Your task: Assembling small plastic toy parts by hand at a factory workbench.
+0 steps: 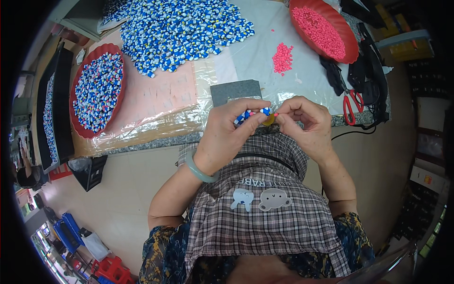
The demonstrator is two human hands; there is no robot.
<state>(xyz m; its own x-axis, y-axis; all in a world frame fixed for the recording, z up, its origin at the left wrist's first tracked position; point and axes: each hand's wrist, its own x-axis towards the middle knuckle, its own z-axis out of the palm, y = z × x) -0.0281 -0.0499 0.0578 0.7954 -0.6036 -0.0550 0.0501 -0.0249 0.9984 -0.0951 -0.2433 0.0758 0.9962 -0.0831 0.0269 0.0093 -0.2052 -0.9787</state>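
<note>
Head view: both hands meet just past the table's point(142, 142) near edge, above a checked apron point(265, 208). The left hand point(227, 135) curls its fingers around a small clutch of blue-and-white beads point(246, 115), rounded and glossy, with thumb and forefinger pressed on the one nearest the other hand. The right hand point(305, 125) pinches a tiny pink piece point(276, 114) between thumb and forefinger, its other fingers curled loosely. That piece sits right against the end bead, with something small and yellow point(268, 120) just below the two; what it is, I cannot tell. The beads run roughly side to side between the hands; which way the pink piece points is too small to tell. A pale green bangle point(198, 171) rings the left wrist.

On the table, clear crinkled plastic point(161, 118) covers a pink sheet. A big heap of the same beads point(179, 28) lies toward the far edge, a red oval tray point(78, 124) of them near the left edge. A second red tray point(347, 40) of pink grains sits at the far right corner, a small pink pile point(282, 57) beside it. Red-handled scissors point(351, 105) lie at the right edge, and a grey square pad point(235, 90) just beyond the hands.
</note>
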